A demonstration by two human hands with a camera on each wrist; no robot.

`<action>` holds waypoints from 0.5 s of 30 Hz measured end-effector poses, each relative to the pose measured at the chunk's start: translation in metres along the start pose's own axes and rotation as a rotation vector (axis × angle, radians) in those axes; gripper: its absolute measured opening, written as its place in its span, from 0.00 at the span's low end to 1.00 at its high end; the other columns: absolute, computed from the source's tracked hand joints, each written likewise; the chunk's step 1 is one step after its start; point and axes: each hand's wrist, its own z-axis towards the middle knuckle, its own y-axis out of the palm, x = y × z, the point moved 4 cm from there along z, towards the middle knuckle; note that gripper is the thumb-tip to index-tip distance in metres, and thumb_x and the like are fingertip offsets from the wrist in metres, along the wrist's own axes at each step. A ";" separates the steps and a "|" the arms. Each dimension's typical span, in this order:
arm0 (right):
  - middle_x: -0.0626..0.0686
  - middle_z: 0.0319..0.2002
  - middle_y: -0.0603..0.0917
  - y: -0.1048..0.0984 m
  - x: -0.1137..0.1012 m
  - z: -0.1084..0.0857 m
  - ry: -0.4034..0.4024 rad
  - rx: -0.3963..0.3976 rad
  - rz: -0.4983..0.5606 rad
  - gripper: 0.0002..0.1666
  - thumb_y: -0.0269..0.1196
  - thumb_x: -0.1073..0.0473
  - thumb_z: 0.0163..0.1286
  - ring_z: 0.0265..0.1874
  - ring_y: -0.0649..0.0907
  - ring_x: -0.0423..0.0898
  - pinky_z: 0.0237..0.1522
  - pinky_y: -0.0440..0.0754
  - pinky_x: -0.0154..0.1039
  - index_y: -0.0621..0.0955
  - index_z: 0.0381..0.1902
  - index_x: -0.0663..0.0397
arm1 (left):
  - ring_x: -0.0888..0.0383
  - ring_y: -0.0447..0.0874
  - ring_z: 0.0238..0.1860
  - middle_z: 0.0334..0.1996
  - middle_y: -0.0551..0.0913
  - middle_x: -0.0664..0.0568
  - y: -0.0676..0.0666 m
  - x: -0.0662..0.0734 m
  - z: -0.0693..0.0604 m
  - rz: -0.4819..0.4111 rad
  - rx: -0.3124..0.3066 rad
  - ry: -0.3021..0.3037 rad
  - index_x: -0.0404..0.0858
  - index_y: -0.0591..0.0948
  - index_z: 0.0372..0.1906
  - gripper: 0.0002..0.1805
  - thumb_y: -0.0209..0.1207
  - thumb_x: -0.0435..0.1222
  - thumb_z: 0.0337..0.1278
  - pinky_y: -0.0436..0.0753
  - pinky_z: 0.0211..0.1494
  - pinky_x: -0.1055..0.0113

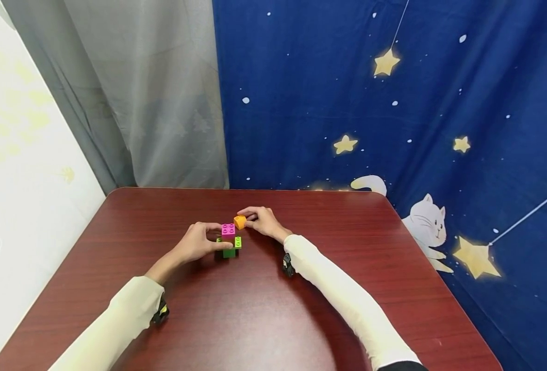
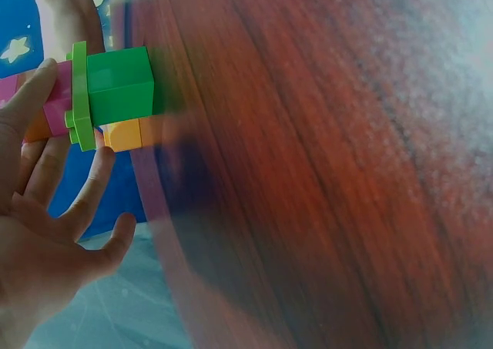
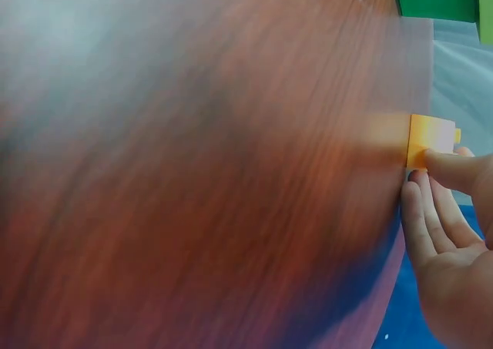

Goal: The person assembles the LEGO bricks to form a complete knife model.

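My left hand [image 1: 195,243] holds a stack of toy building bricks, thumb on the near side and fingers behind. A pink brick [image 1: 228,230] tops the stack. Lower down come a lime green plate [image 2: 81,96] with studs and a green brick [image 2: 122,83] at the base, close to the tabletop. In the left wrist view an orange part [image 2: 37,127] shows among the pink, partly covered by the fingers. Just behind and right of the stack, my right hand [image 1: 265,222] pinches a yellow-orange brick [image 3: 431,141] between thumb and fingers, low over the table and apart from the stack.
The reddish-brown wooden table [image 1: 254,309] has rounded far corners. Beyond its back edge hang a grey curtain [image 1: 162,93] and a blue curtain [image 1: 310,103] with stars and a cat. A white surface [image 1: 22,154] stands to the left. Dark wrist devices sit under both sleeves.
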 end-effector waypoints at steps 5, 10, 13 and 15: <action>0.56 0.53 0.89 -0.008 0.003 -0.010 -0.022 -0.029 0.010 0.20 0.69 0.69 0.70 0.47 0.90 0.48 0.53 0.84 0.36 0.86 0.59 0.54 | 0.48 0.91 0.49 0.47 0.90 0.42 0.000 0.002 0.000 -0.001 -0.002 -0.006 0.35 0.87 0.52 0.26 0.80 0.44 0.50 0.86 0.53 0.50; 0.57 0.52 0.89 -0.014 0.004 -0.022 -0.045 -0.069 0.019 0.20 0.68 0.70 0.70 0.47 0.90 0.49 0.55 0.84 0.40 0.86 0.58 0.56 | 0.48 0.90 0.49 0.48 0.89 0.42 0.000 0.002 0.000 0.002 -0.006 -0.022 0.34 0.86 0.53 0.28 0.80 0.44 0.50 0.86 0.54 0.51; 0.57 0.51 0.89 -0.016 0.004 -0.030 -0.040 -0.097 0.025 0.20 0.69 0.70 0.69 0.47 0.90 0.49 0.54 0.84 0.39 0.86 0.59 0.56 | 0.49 0.91 0.49 0.47 0.89 0.42 0.000 0.002 -0.001 0.013 -0.001 -0.020 0.34 0.86 0.53 0.28 0.80 0.44 0.50 0.85 0.55 0.50; 0.57 0.51 0.89 -0.016 0.004 -0.034 -0.033 -0.113 0.035 0.22 0.71 0.70 0.67 0.47 0.90 0.49 0.53 0.85 0.39 0.86 0.59 0.56 | 0.50 0.91 0.48 0.47 0.90 0.43 0.000 0.001 -0.001 0.021 0.003 -0.014 0.34 0.86 0.53 0.27 0.80 0.44 0.50 0.85 0.55 0.50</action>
